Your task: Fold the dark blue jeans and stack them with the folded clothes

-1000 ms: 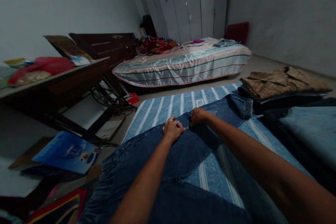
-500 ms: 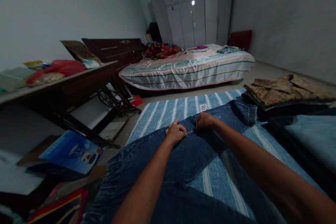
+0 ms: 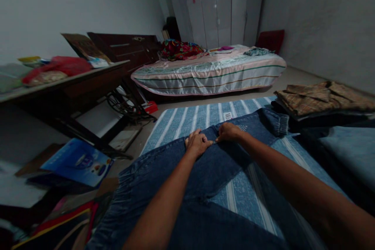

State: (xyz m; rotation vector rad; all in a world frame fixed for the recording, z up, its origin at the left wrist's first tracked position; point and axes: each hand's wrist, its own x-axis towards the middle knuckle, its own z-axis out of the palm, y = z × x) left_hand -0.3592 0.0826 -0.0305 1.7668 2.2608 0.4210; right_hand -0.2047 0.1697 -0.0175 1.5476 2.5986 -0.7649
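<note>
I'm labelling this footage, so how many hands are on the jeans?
2: the left hand on the far leg of the jeans, the right hand beside it, nearer the cuff. No others show.

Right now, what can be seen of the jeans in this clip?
The dark blue jeans, apparently denim, lie spread on a blue striped cloth. A gathered waistband is at left; the far leg ends in a gathered cuff. The left hand and right hand touch that leg's far edge; the near leg's end is hidden.

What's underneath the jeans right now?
Blue striped cloth shows between the legs of the jeans and past their far edge. Whatever lies directly beneath the denim is covered.
</note>
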